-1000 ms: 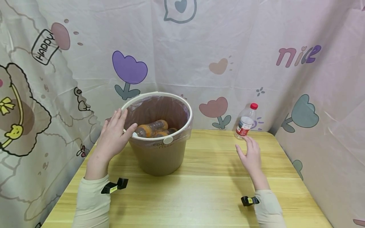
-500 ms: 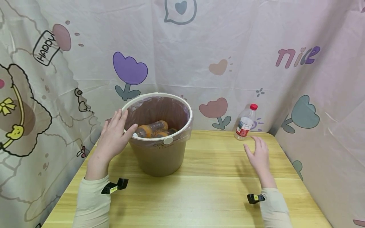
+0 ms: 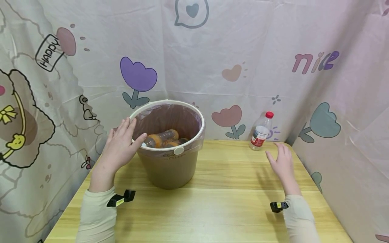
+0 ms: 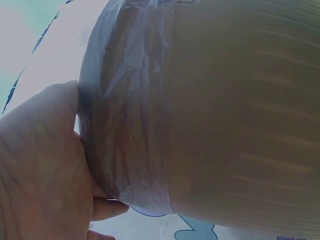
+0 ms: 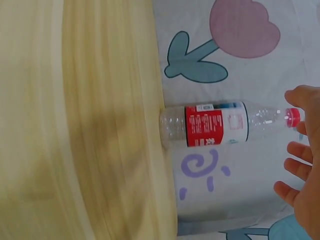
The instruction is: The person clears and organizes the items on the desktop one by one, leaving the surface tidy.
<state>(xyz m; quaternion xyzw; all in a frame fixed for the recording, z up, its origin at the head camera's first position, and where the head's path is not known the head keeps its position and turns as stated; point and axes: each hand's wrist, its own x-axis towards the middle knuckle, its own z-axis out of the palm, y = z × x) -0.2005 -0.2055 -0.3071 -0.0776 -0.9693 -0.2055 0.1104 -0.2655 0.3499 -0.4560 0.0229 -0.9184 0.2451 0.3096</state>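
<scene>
On the left of the table stands a brown trash bin (image 3: 167,172) with a pale rim and a clear plastic liner. My left hand (image 3: 117,146) rests against the left side of its rim, fingers extended and thumb spread. In the left wrist view, the palm lies beside the bin's lined edge. Orange-labelled bottles (image 3: 163,137) lie inside the bin, partly hidden by the rim. At the back right, a clear plastic bottle (image 3: 259,135) with a red cap and a red-and-white label stands upright. My right hand (image 3: 282,162) hovers right of it and nearer me, fingers loosely bent, holding nothing.
The wooden table (image 3: 218,202) ends at a printed cloth backdrop (image 3: 197,60) behind the bottle. More cloth hangs along the left and right sides. Each wrist bears a small black camera, such as the left camera (image 3: 121,198).
My right hand has moved to the right, away from the bottle, which still stands in the same spot. The left hand has stayed at the bin's rim.
</scene>
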